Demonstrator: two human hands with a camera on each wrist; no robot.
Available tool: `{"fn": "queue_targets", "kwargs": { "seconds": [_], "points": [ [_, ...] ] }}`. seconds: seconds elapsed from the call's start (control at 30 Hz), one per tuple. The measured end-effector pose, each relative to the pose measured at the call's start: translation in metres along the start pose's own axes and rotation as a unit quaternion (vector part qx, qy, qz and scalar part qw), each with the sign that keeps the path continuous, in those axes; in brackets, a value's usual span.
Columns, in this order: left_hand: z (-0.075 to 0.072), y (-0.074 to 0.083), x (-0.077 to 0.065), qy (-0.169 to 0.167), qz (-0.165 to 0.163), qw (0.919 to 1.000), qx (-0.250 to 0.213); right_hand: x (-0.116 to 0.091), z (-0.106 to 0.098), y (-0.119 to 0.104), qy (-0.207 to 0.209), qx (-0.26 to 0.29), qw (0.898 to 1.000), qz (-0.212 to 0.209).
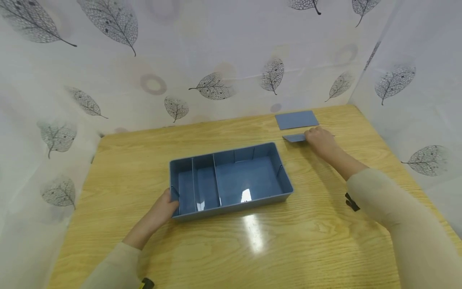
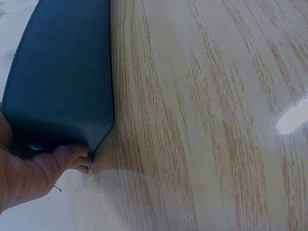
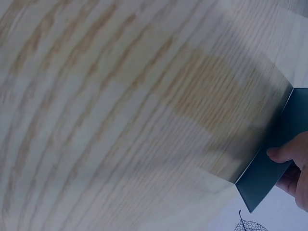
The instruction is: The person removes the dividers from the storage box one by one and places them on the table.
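Observation:
A blue rectangular box (image 1: 249,176) stands on the table, with two upright partitions splitting its left part into narrow compartments. My left hand (image 1: 162,209) grips the box's left end wall near the front corner. In the left wrist view, its thumb and fingertips are at the lower corner of the box (image 2: 62,62). Beyond the box's far right corner, my right hand (image 1: 320,140) pinches a thin blue divider panel (image 1: 294,138). The right wrist view shows the thumb on the panel's face (image 3: 262,179), one long edge at or close to the tabletop; contact is unclear.
Another flat blue panel (image 1: 297,119) lies near the table's back edge, behind my right hand. The wooden table (image 1: 306,245) is bordered by a leaf-printed curtain (image 1: 231,48) at the back and sides. Bands with dark fittings (image 1: 351,202) show at both sleeves.

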State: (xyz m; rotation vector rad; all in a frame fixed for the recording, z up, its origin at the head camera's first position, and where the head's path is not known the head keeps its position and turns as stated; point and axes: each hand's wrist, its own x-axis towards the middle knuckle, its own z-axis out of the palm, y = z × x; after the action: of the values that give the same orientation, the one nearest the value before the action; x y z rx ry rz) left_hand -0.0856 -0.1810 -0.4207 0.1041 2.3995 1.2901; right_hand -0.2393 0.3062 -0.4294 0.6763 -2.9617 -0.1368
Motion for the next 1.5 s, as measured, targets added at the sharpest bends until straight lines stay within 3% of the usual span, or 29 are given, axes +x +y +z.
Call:
{"fn": "queue_targets", "kwargs": {
  "seconds": [0.23, 0.6, 0.83, 0.93, 1.13, 1.5],
  "points": [
    [0.001, 0.001, 0.002, -0.005, -0.004, 1.0, 0.004, -0.002, 0.006, 0.004, 0.002, 0.011, 1.0, -0.001],
    [0.002, 0.003, 0.006, -0.018, -0.005, 0.9998, -0.005, -0.006, 0.006, 0.005, -0.056, -0.001, 0.998, 0.001],
    [0.002, -0.003, 0.005, -0.008, 0.014, 0.9998, 0.008, -0.002, 0.011, 0.008, -0.045, 0.0, 0.998, -0.042],
    [0.0, -0.004, 0.003, -0.004, 0.015, 0.9998, 0.014, 0.003, 0.012, 0.008, -0.059, 0.006, 0.997, -0.045],
    [0.0, 0.001, 0.0, -0.011, -0.013, 0.9998, 0.005, 0.008, 0.009, 0.009, -0.098, 0.012, 0.995, -0.032],
    [0.001, 0.004, -0.002, -0.004, -0.033, 0.9995, 0.004, 0.008, 0.006, 0.011, -0.1, 0.022, 0.994, -0.05]
  ]
}}
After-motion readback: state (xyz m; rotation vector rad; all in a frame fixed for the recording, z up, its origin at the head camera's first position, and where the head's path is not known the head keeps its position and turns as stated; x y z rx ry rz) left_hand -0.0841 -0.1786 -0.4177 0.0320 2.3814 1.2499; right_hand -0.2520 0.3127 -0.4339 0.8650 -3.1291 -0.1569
